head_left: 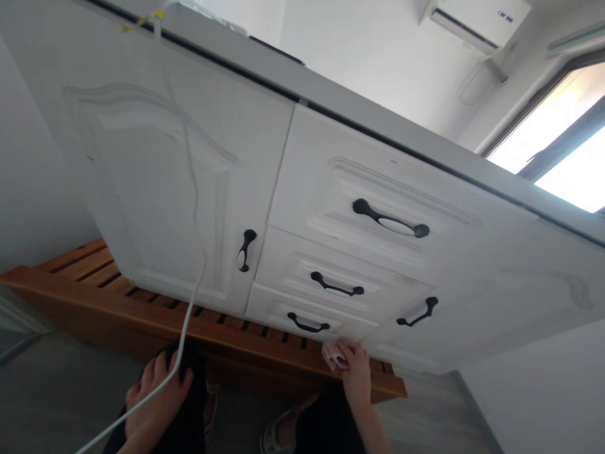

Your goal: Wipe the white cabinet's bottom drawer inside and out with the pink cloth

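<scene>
My right hand (355, 372) is closed around a bunched, pale pink cloth (334, 356). The cloth is at the slatted wooden rack (227, 333), close under the bottom edge of the white cabinet (326, 252). On my dark-clothed knee lies my left hand (158, 394), fingers spread, with nothing visible in it. A white cable (186, 321) hangs down from the cabinet top and runs in front of that hand; I cannot tell whether they touch.
Black handles (390, 219) stick out from the cabinet's drawers and doors. My shoes (276, 435) are on the grey floor (425, 410) below the rack. A window (558, 145) and an air conditioner (475, 25) are at the upper right.
</scene>
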`<state>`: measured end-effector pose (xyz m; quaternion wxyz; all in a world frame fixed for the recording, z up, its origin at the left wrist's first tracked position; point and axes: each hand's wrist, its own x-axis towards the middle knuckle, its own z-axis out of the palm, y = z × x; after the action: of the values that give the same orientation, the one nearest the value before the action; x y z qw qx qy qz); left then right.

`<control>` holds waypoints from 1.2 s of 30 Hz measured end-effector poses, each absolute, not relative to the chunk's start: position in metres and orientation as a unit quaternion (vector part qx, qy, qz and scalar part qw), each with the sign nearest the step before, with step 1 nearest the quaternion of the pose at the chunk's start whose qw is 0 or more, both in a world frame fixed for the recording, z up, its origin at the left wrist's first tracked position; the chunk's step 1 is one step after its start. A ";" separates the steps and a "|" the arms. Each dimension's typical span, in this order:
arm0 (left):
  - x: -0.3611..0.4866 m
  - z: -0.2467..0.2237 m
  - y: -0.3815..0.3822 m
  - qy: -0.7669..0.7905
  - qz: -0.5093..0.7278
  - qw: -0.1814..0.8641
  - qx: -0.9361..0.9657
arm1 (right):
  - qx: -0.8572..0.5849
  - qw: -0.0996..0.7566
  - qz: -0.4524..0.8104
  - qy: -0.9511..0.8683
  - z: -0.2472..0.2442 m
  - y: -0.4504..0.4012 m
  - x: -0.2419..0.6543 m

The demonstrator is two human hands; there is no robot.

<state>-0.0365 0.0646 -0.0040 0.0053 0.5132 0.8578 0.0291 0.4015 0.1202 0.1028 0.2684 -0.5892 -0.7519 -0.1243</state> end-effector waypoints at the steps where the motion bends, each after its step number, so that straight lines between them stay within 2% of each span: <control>1: -0.036 -0.003 0.065 0.857 0.026 0.004 0.514 | -0.571 0.296 -0.093 -0.760 0.107 0.121 0.386; 4: -0.033 0.001 0.067 0.857 0.003 -0.001 0.515 | -0.507 0.362 -0.064 -0.779 0.132 0.132 0.326; 7: -0.033 0.002 0.066 0.859 -0.017 -0.014 0.512 | -0.439 0.434 -0.116 -0.779 0.161 0.157 0.259; 9: -0.034 0.000 0.064 0.860 -0.020 -0.024 0.510 | -0.413 0.448 -0.140 -0.780 0.167 0.177 0.220; 15: -0.040 -0.008 0.063 0.861 -0.001 -0.023 0.508 | -0.410 0.450 -0.223 -0.761 0.113 0.214 0.158; 21: -0.039 -0.006 0.065 0.864 0.011 -0.026 0.503 | -0.333 0.288 -0.128 -0.889 0.056 0.211 0.177; 26: -0.040 -0.014 0.066 0.864 0.008 -0.039 0.503 | -0.352 0.282 -0.103 -0.886 0.047 0.201 0.179; 32: -0.042 -0.021 0.071 0.855 0.032 -0.048 0.516 | -0.400 0.323 -0.084 -0.854 0.077 0.211 0.143; 36: -0.039 -0.016 0.072 0.859 0.037 -0.042 0.509 | -0.306 0.208 -0.104 -0.923 0.074 0.220 0.146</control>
<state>-0.0391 0.0717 -0.0155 -0.0420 0.5085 0.8592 0.0372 0.1462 0.2200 0.0743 0.2081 -0.3062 -0.9231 -0.1040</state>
